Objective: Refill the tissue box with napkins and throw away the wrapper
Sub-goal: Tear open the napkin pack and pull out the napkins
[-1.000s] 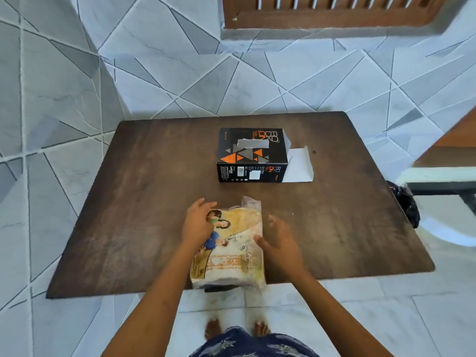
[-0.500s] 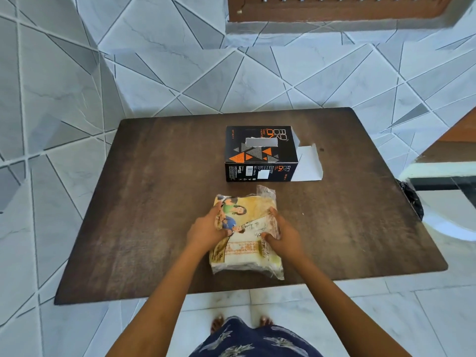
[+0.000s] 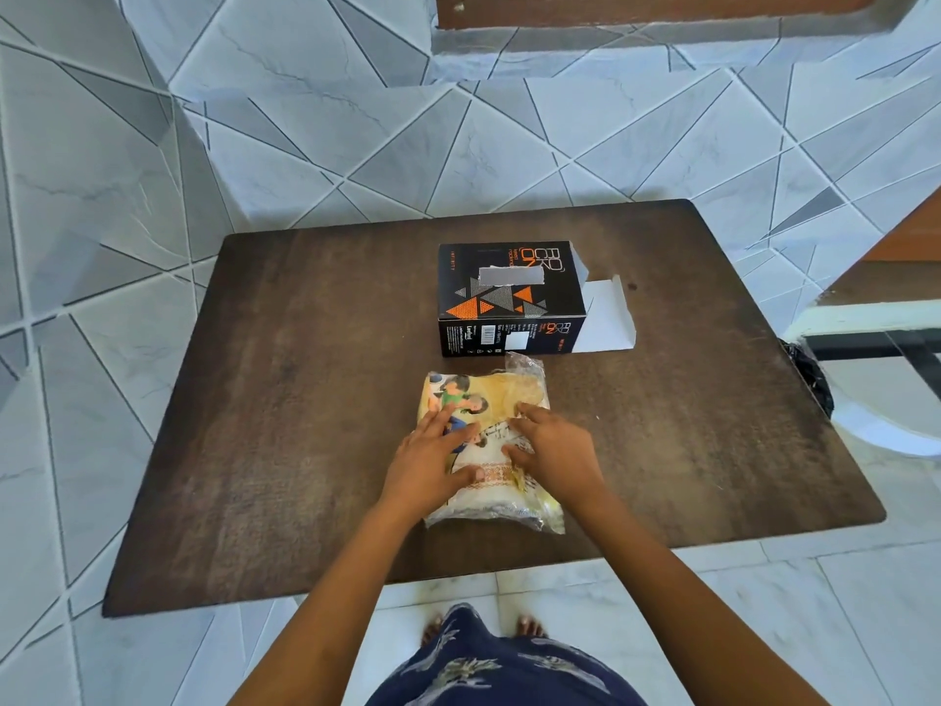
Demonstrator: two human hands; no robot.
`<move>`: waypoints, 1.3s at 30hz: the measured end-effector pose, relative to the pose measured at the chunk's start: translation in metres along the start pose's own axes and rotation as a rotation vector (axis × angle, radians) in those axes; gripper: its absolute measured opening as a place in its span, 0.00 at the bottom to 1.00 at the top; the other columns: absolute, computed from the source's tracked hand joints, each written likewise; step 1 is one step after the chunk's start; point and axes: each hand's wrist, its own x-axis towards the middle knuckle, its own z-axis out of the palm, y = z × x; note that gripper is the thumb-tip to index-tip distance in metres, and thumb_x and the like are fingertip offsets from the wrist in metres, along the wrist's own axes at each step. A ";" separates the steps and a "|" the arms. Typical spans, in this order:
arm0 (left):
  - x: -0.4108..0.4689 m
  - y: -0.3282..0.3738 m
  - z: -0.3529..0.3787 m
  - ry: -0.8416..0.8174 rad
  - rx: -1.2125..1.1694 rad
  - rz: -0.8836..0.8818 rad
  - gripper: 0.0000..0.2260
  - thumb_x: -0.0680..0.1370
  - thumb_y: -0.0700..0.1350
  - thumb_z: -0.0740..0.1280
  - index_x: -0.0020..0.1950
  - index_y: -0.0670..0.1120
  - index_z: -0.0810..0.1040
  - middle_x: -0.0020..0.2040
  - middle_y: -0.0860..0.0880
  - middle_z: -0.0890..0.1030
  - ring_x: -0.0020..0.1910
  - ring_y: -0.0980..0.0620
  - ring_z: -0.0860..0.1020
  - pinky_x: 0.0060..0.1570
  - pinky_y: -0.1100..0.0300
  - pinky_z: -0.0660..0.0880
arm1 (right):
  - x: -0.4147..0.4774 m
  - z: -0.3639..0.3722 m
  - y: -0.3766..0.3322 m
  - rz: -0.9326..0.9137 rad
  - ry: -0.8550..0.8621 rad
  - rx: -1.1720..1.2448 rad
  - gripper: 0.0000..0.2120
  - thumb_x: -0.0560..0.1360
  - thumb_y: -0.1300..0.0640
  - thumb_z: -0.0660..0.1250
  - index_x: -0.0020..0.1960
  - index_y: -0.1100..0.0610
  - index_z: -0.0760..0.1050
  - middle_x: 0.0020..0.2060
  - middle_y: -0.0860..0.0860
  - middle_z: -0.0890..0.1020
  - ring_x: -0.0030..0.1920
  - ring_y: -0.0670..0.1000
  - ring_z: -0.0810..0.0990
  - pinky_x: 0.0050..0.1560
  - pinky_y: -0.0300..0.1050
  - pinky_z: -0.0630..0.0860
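A black tissue box point(image 3: 509, 298) with orange and grey triangles lies on the dark wooden table point(image 3: 285, 400), its white end flap point(image 3: 606, 318) folded open to the right. Just in front of it lies a napkin pack point(image 3: 489, 400) in a printed yellow plastic wrapper. My left hand point(image 3: 433, 466) rests on the pack's left half, fingers spread, thumb pressed on the wrapper. My right hand point(image 3: 555, 450) is on its right half, fingers pinching the plastic near the middle.
A black bag point(image 3: 809, 379) hangs off the table's right edge beside a white frame point(image 3: 865, 323). The table stands against a tiled wall; my bare feet point(image 3: 529, 626) show below the near edge.
The pack has been slid away from the near edge toward the box. Both hands have moved from its sides onto its top, closing toward the middle.
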 end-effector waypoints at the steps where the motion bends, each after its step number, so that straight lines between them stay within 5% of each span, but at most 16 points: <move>1: -0.001 0.000 0.001 -0.004 0.003 -0.002 0.29 0.75 0.57 0.64 0.74 0.58 0.58 0.78 0.52 0.48 0.77 0.51 0.46 0.74 0.48 0.53 | 0.001 0.000 0.001 -0.021 0.009 -0.023 0.19 0.77 0.49 0.59 0.65 0.54 0.71 0.71 0.51 0.68 0.68 0.52 0.70 0.58 0.49 0.74; 4: -0.002 0.002 0.000 -0.008 -0.007 -0.011 0.28 0.76 0.56 0.64 0.74 0.58 0.58 0.78 0.52 0.47 0.77 0.51 0.45 0.74 0.49 0.54 | 0.002 0.007 0.001 -0.138 0.099 -0.101 0.11 0.71 0.53 0.68 0.49 0.57 0.81 0.56 0.55 0.82 0.50 0.53 0.83 0.35 0.46 0.80; 6: -0.002 0.003 -0.001 -0.012 -0.012 -0.015 0.28 0.76 0.56 0.64 0.74 0.58 0.58 0.78 0.52 0.47 0.77 0.51 0.45 0.74 0.49 0.54 | 0.002 0.009 0.000 -0.159 0.105 -0.230 0.07 0.62 0.51 0.76 0.37 0.53 0.82 0.43 0.50 0.86 0.36 0.47 0.85 0.22 0.37 0.74; 9: -0.002 0.004 -0.002 -0.025 -0.011 -0.025 0.28 0.76 0.56 0.64 0.74 0.58 0.58 0.78 0.52 0.47 0.77 0.51 0.45 0.74 0.48 0.55 | 0.005 0.009 -0.002 -0.152 0.173 -0.274 0.08 0.57 0.51 0.78 0.32 0.53 0.81 0.34 0.47 0.86 0.28 0.43 0.81 0.18 0.33 0.68; 12: -0.002 0.004 -0.002 -0.034 -0.012 -0.032 0.28 0.76 0.56 0.64 0.74 0.58 0.58 0.78 0.53 0.46 0.77 0.52 0.44 0.73 0.48 0.56 | 0.007 0.014 -0.003 -0.088 0.207 -0.141 0.09 0.63 0.54 0.73 0.30 0.56 0.76 0.25 0.50 0.81 0.22 0.50 0.77 0.20 0.37 0.62; 19: -0.003 0.005 -0.003 -0.033 -0.019 -0.032 0.28 0.76 0.56 0.64 0.74 0.57 0.58 0.78 0.52 0.47 0.77 0.52 0.43 0.72 0.48 0.56 | 0.005 -0.002 0.002 0.406 0.440 0.677 0.06 0.72 0.62 0.64 0.43 0.63 0.79 0.38 0.57 0.84 0.37 0.53 0.81 0.39 0.45 0.77; 22: -0.002 0.008 -0.004 -0.035 -0.007 -0.041 0.28 0.75 0.56 0.64 0.74 0.57 0.58 0.78 0.52 0.47 0.77 0.52 0.44 0.72 0.49 0.56 | -0.002 -0.004 -0.003 0.378 0.371 0.611 0.15 0.74 0.55 0.64 0.60 0.58 0.72 0.51 0.56 0.83 0.48 0.56 0.82 0.45 0.46 0.76; 25: 0.000 0.009 -0.006 -0.044 0.008 -0.050 0.28 0.75 0.56 0.65 0.73 0.58 0.58 0.78 0.52 0.47 0.77 0.51 0.44 0.72 0.48 0.57 | -0.003 -0.004 -0.013 0.325 0.130 0.276 0.29 0.73 0.44 0.64 0.69 0.54 0.62 0.65 0.53 0.74 0.60 0.56 0.77 0.56 0.52 0.75; 27: 0.000 0.009 -0.007 -0.057 0.014 -0.055 0.29 0.75 0.56 0.65 0.73 0.58 0.58 0.78 0.52 0.47 0.77 0.51 0.44 0.73 0.47 0.57 | -0.002 -0.004 -0.013 0.326 0.152 0.248 0.26 0.75 0.49 0.62 0.70 0.55 0.61 0.62 0.55 0.77 0.56 0.56 0.79 0.54 0.51 0.75; 31: -0.001 0.009 -0.008 -0.059 0.011 -0.060 0.29 0.75 0.56 0.64 0.74 0.58 0.58 0.78 0.53 0.47 0.77 0.52 0.44 0.72 0.46 0.58 | -0.003 -0.011 0.008 0.389 0.394 0.422 0.13 0.74 0.65 0.59 0.55 0.63 0.77 0.36 0.60 0.83 0.32 0.53 0.76 0.34 0.42 0.71; 33: -0.001 0.011 -0.007 -0.059 0.020 -0.063 0.29 0.75 0.56 0.64 0.74 0.58 0.58 0.78 0.53 0.47 0.77 0.52 0.44 0.72 0.46 0.59 | -0.002 -0.016 0.026 0.456 0.455 0.498 0.11 0.73 0.68 0.59 0.48 0.66 0.79 0.36 0.61 0.83 0.31 0.54 0.76 0.33 0.42 0.70; 39: 0.002 0.015 -0.010 -0.056 0.049 -0.076 0.29 0.74 0.56 0.66 0.73 0.58 0.59 0.78 0.52 0.48 0.77 0.52 0.46 0.72 0.48 0.60 | -0.012 -0.003 0.069 0.704 0.396 0.762 0.07 0.72 0.65 0.66 0.48 0.62 0.80 0.44 0.60 0.84 0.34 0.50 0.77 0.38 0.40 0.76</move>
